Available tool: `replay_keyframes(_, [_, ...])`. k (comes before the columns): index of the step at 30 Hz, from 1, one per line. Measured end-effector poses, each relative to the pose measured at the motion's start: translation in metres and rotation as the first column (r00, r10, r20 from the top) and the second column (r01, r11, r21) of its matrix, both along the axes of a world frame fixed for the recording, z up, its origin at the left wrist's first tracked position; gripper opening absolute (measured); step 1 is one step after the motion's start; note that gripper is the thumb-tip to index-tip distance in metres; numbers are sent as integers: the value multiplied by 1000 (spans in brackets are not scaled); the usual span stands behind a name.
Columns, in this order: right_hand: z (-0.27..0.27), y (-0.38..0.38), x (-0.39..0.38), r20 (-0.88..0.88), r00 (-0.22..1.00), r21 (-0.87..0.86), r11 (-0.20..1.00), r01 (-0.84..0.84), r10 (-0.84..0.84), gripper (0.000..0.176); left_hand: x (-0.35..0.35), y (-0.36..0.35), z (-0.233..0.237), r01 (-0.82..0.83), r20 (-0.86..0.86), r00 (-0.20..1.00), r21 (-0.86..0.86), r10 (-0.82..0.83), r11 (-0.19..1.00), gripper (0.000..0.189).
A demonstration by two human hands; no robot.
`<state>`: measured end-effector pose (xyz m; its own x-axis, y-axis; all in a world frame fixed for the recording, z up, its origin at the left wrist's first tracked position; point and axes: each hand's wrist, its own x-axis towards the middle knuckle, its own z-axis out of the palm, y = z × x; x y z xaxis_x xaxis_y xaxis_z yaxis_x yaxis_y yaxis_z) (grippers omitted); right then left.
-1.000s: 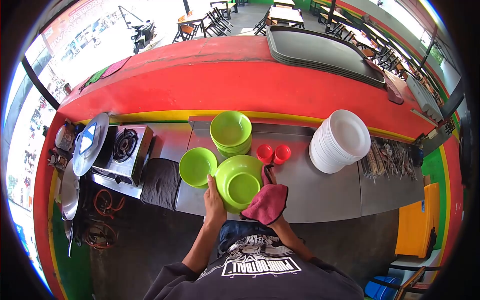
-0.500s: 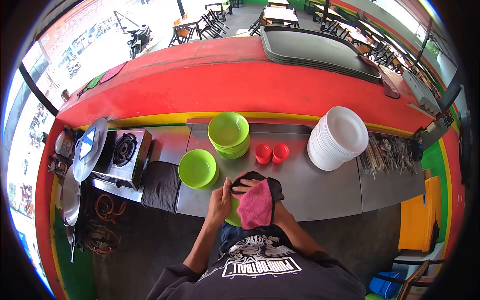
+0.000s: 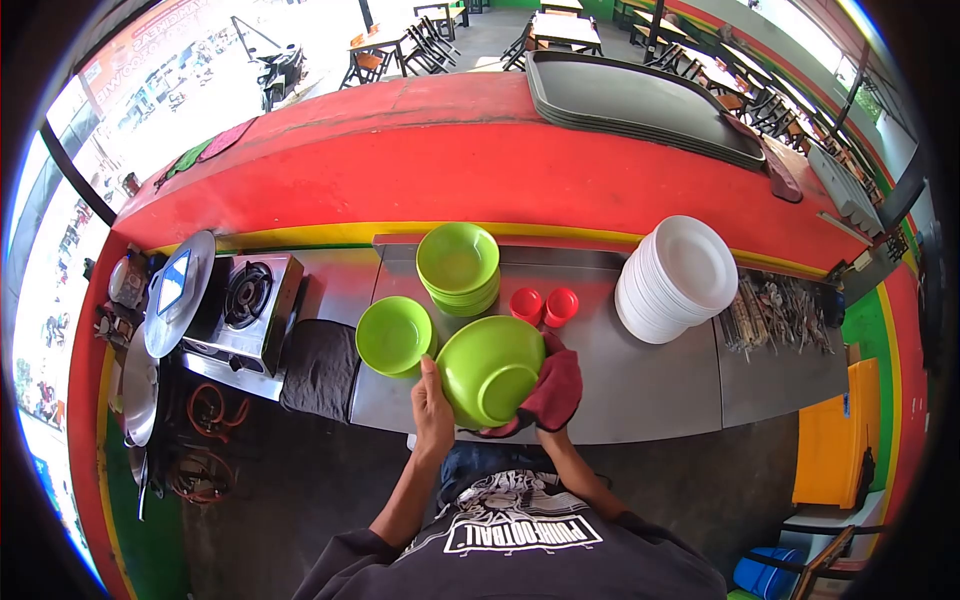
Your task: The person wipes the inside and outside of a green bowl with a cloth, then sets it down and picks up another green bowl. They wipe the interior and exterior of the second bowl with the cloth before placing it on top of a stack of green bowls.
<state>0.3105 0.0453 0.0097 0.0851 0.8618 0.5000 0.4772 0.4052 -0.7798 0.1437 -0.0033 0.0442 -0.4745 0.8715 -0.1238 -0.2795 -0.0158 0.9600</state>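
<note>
A green bowl (image 3: 485,365) is held up over the front edge of the steel counter, tilted so its underside and foot ring face me. My left hand (image 3: 433,408) grips its left rim, thumb on the outside. Over the bowl's right side lies a dark red cloth (image 3: 556,388), with my right hand (image 3: 552,432) mostly hidden under it and pressing it to the bowl. Just beyond, to the left, sits another green bowl (image 3: 392,336). Farther back stands a stack of green bowls (image 3: 458,262), with two red cups (image 3: 543,306) beside it.
White plates (image 3: 678,280) are stacked on the right of the steel counter (image 3: 650,390), near a heap of cutlery (image 3: 775,312). At left are a gas stove (image 3: 246,305) and a folded black cloth (image 3: 322,370). Grey trays (image 3: 640,105) lie on the red ledge (image 3: 400,165).
The bowl has been raised and turned, so its underside now shows. The cloth has shifted from in front of the bowl to its right side.
</note>
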Motion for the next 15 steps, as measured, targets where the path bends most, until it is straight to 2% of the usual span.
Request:
replay_keyframes(2, [-2, 7, 10, -49, 998, 60, 997, -41, 43, 30, 1, -2, 12, 80, 2, 997, -80, -80, 994, 59])
replay_keyframes(3, [-5, 12, 16, -84, 993, 109, 991, -77, 87, 29, -14, -5, 1, 184, -28, 982, -123, -189, 975, 55])
replay_keyframes(6, [-22, 23, 35, -202, 964, 90, 984, -154, 170, 31, -20, -3, 2, 300, -119, 944, -77, -308, 951, 51])
replay_keyframes(7, [-20, 20, 38, -279, 942, 43, 983, -180, 184, 32, -7, 1, 21, 262, -117, 958, -5, -261, 965, 46])
replay_keyframes(8, [-19, 18, 39, -356, 914, -3, 978, -209, 194, 35, -9, 4, 24, 304, -158, 940, -14, -302, 953, 44])
replay_keyframes(10, [-16, 20, 40, -263, 901, 54, 937, -344, 346, 39, -16, 6, 27, 384, -239, 893, -34, -381, 923, 41])
replay_keyframes(11, [-16, 20, 40, -213, 884, 75, 909, -411, 417, 41, -19, 8, 11, 412, -304, 862, -44, -405, 910, 37])
replay_keyframes(15, [-50, 5, 40, -138, 888, -65, 891, -450, 438, 46, -15, 7, 22, 483, -351, 788, -157, -506, 861, 38])
